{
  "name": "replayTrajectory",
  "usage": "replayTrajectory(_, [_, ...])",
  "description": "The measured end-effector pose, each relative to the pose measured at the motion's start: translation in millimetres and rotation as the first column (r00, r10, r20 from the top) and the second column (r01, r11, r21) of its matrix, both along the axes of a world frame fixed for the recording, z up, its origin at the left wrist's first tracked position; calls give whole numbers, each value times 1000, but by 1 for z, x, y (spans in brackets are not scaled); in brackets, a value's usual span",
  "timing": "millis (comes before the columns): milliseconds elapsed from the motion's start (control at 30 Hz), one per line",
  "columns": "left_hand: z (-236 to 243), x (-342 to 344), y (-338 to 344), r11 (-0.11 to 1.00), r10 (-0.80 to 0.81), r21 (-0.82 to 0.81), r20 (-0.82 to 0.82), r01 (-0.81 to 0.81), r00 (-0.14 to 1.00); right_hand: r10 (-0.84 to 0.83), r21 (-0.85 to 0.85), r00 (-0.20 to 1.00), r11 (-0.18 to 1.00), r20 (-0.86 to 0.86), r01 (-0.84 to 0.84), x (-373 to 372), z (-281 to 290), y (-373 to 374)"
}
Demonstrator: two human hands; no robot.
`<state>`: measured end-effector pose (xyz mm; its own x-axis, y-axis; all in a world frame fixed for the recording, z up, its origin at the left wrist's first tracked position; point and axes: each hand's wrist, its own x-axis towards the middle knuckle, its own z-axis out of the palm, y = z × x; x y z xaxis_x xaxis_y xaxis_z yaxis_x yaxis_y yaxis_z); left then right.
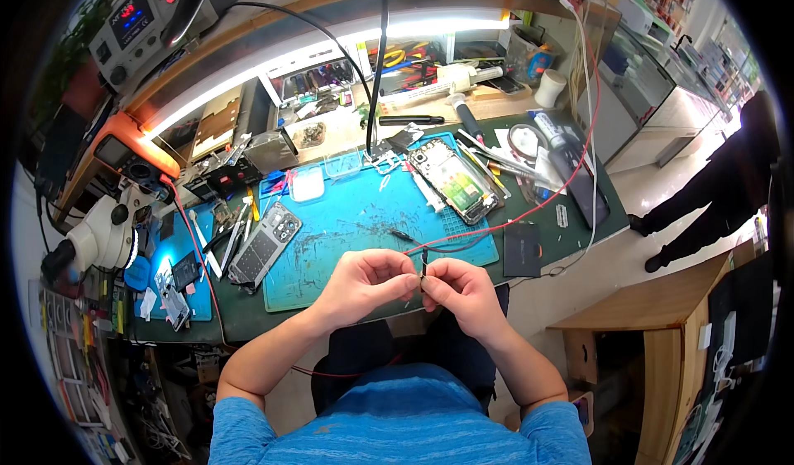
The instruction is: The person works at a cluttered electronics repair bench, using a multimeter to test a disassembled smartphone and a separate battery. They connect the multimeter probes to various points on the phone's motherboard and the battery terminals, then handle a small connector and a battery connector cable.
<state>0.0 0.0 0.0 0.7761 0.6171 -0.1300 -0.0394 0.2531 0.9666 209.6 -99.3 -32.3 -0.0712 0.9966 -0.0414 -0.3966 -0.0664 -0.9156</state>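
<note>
My left hand (364,287) and my right hand (465,298) meet just off the front edge of the blue work mat (331,258). Both pinch a thin black cable (424,260) between thumb and fingers, and a short piece of it stands up between them. What lies inside the fingertips is hidden. A red wire (529,210) comes down from the upper right and reaches the hands. Just beyond them, a slim black lead end (403,235) rests on the mat. Farther back lies an opened phone (455,182) with its inside showing, and a grey phone housing (266,246) lies to the left.
An orange multimeter (136,157) stands at the left, above a white microscope (103,237). A black flat square (522,250) and a dark phone (583,188) lie on the right. Black cables (379,68) hang over the bench. Someone in dark clothes (715,184) stands at far right.
</note>
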Motion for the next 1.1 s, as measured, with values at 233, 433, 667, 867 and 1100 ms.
replayTrajectory(233, [6,1,11,990,120,79,-43,-116,992,-102,7,985,995,137,102,-4,-2,-4])
replayTrajectory(433, [16,5,9,993,81,91,-14,-79,997,-108,38,977,994,182,102,-6,-4,-5])
replayTrajectory(667, [18,7,9,996,85,30,-46,-84,995,-40,6,990,999,133,40,-5,0,-6])
replayTrajectory(867, [14,9,8,995,97,2,-5,-97,995,23,-42,1000,999,-5,-23,-4,0,-5])
replayTrajectory(1100, [28,16,13,996,74,63,-166,-64,983,-91,-71,989,992,120,100,-7,3,-5])
